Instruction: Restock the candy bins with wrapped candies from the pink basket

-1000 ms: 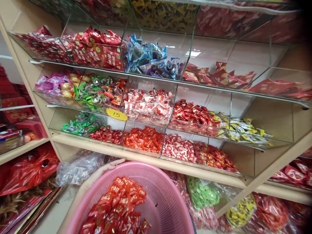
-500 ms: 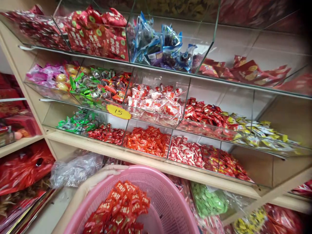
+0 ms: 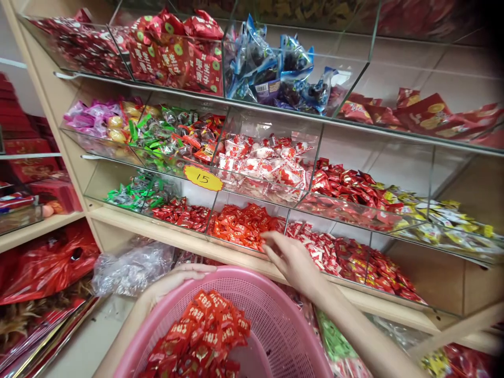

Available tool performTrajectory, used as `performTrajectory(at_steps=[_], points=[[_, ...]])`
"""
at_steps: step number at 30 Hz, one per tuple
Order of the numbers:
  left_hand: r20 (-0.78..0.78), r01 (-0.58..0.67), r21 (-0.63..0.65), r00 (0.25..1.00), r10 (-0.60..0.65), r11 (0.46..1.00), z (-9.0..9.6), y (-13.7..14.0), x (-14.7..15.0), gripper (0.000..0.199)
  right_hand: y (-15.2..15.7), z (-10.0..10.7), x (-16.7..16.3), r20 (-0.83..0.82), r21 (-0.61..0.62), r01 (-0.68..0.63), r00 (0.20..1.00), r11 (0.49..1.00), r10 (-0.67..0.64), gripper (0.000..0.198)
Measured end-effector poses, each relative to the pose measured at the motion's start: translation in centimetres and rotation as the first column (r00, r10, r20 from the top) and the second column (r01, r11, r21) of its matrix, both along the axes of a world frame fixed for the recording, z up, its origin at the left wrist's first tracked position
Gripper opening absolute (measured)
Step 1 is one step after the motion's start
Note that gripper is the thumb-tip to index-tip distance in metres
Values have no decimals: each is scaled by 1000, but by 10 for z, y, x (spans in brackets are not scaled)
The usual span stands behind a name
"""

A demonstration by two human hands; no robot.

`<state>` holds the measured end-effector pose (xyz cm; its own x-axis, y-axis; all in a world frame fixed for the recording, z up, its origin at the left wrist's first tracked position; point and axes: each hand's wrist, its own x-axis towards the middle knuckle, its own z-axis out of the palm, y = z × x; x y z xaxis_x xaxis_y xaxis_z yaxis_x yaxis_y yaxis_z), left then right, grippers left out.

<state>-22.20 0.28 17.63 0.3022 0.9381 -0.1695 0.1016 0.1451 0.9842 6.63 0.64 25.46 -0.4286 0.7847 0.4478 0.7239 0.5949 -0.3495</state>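
Left hand: the left hand [image 3: 173,279] curls over the far left rim of the pink basket [image 3: 289,320], fingers along its edge, a firm hold.
Right hand: the right hand [image 3: 297,262] reaches over the wooden ledge [image 3: 157,233] with fingers half bent and loosely parted, nothing visible between them; whether the fingertips touch the candies below is hard to tell.
Pink basket: a round mesh-walled plastic basket, just in front of the ledge; orange-red wrapped candies [image 3: 210,323] with pale lettering lie heaped toward its left side.
Bottom bins: clear-fronted; loose orange-red candies [image 3: 244,223] fill the bin at the right fingertips, with dark red candies [image 3: 181,215] to the left and small red-and-white candies [image 3: 315,247] to the right.
Middle bins: white-and-red wrapped sweets [image 3: 268,163] sit above the orange-red bin, beside glossy red candies [image 3: 346,184].
Price tag: a yellow tag [image 3: 203,178] reading "15" hangs on the middle row's front edge.
Upper bins: red packets with white characters [image 3: 173,60] stand next to blue packets [image 3: 252,60].
Under the ledge: a crumpled clear plastic bag [image 3: 132,268] lies left of the basket.
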Motion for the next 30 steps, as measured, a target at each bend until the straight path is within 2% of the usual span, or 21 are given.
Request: performTrajectory(at_steps=[2, 4, 6, 9, 15, 20, 26, 30], points=[[-13, 56, -1, 998, -56, 998, -5, 2, -2, 26, 43, 2, -29, 149, 47, -38, 988, 998, 31, 24], [-24, 72, 24, 997, -71, 997, -8, 3, -2, 27, 75, -4, -49, 265, 57, -7, 964, 998, -8, 21], [-14, 76, 6, 997, -75, 997, -8, 3, -1, 29, 96, -13, -60, 358, 76, 22, 932, 997, -48, 19], [37, 75, -54, 997, -73, 996, -6, 3, 1, 27, 112, -25, -67, 429, 93, 76, 897, 993, -109, 15], [-16, 89, 47, 996, -88, 995, -18, 9, -4, 31, 118, -40, -70, 479, 147, 115, 861, 982, -172, 14], [-61, 112, 37, 992, -110, 993, -27, 13, -7, 36, 117, -41, -69, 457, 162, 137, 867, 977, -197, 17], [-112, 145, 74, 984, -136, 987, -21, 13, -6, 34, 114, -39, -65, 396, 163, 128, 900, 978, -183, 17], [-55, 123, 50, 991, -121, 991, -11, 8, -1, 28, 107, -29, -56, 281, 184, 95, 949, 978, -145, 14]])
